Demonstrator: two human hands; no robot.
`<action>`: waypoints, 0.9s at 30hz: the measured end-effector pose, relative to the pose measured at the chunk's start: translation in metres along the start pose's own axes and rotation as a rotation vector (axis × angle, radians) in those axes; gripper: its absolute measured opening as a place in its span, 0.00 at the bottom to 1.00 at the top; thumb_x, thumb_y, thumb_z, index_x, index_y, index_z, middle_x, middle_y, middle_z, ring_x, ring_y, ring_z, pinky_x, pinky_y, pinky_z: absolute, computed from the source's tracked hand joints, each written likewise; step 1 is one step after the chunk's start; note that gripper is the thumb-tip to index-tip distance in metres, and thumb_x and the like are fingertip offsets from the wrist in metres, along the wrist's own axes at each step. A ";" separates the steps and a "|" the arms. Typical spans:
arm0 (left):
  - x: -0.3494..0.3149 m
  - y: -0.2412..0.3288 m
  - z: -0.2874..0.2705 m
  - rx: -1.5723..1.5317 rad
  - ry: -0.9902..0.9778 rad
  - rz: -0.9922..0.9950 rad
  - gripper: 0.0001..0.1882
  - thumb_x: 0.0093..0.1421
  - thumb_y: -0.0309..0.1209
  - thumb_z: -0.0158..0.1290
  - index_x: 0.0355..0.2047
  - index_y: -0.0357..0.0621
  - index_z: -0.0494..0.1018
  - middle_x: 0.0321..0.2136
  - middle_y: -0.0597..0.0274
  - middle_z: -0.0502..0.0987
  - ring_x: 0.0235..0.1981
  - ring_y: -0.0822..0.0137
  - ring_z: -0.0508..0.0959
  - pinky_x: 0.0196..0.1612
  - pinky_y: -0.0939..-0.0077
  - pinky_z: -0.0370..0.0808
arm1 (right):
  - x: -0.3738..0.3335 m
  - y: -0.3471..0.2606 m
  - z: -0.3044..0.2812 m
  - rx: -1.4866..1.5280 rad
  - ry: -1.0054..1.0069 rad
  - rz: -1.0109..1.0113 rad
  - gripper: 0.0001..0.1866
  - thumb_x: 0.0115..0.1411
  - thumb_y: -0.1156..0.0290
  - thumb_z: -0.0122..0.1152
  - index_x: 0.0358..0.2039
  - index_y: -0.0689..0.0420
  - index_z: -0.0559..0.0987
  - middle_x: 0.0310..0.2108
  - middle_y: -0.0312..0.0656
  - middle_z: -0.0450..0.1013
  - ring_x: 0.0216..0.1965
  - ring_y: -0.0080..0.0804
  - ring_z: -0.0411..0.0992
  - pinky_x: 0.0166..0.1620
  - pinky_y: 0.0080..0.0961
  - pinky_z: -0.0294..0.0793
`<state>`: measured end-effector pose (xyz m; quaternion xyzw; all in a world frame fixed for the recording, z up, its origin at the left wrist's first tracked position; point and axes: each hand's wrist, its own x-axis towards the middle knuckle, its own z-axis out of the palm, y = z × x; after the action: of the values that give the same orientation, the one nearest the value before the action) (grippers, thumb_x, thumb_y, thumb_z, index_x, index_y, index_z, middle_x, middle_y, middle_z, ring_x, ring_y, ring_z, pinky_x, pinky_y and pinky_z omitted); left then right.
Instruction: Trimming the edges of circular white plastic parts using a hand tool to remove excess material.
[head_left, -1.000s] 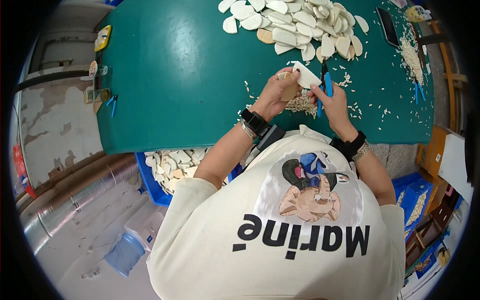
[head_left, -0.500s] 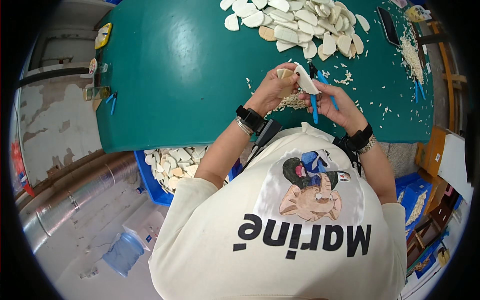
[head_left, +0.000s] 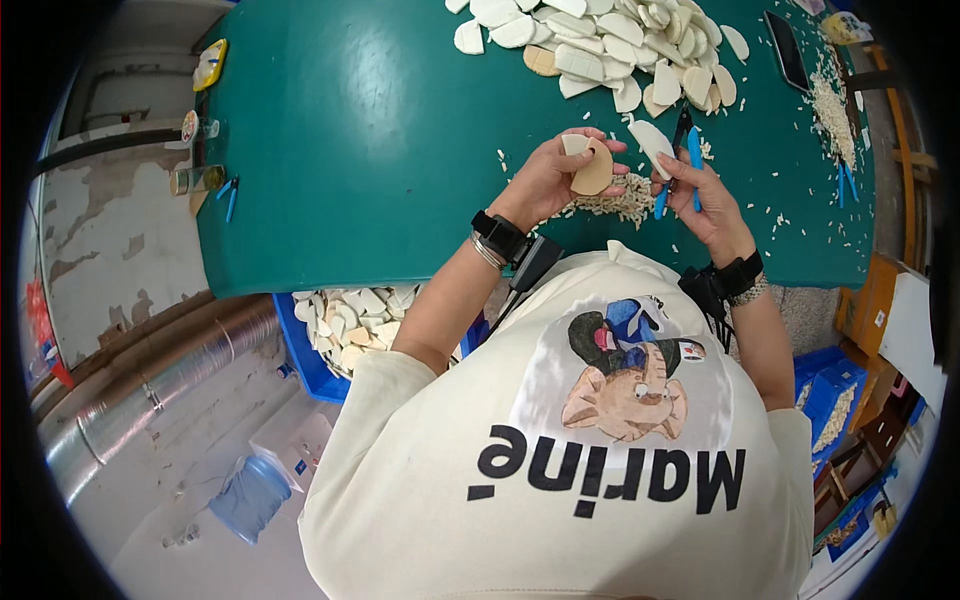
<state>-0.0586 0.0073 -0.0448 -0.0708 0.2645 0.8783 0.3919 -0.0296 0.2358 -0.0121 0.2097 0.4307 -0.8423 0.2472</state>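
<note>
My left hand [head_left: 556, 175] grips a tan oval piece [head_left: 593, 170] above the green table [head_left: 380, 130], with a small white piece tucked behind it. My right hand [head_left: 700, 195] holds blue-handled cutters [head_left: 686, 150] and pinches a white oval piece [head_left: 652, 143] against them. Both hands hover over a small heap of pale trimmings [head_left: 618, 200] near the table's front edge. A large pile of white and tan pieces [head_left: 620, 45] lies at the far side of the table.
A black phone [head_left: 787, 50] and scattered chips [head_left: 830, 105] lie at the right. A blue bin of pieces [head_left: 345, 325] stands under the table's left front. Small tools sit on the table's left edge [head_left: 205, 180]. Blue crates [head_left: 830, 400] stand at the lower right.
The hands have come apart: the left now holds a tan piece turned up toward me, and the right has carried the white piece and cutters off to the right.
</note>
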 end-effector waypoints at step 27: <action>0.016 -0.014 0.035 0.301 0.161 0.089 0.16 0.61 0.39 0.54 0.46 0.46 0.70 0.35 0.69 0.75 0.35 0.76 0.75 0.33 0.79 0.70 | 0.000 0.031 0.030 -0.725 0.283 -0.273 0.18 0.58 0.63 0.60 0.44 0.63 0.73 0.32 0.39 0.74 0.31 0.23 0.73 0.35 0.21 0.71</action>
<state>-0.0565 0.0442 -0.0260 -0.0698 0.4265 0.8367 0.3364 -0.0156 0.1956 -0.0150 0.1638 0.7533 -0.6237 0.1293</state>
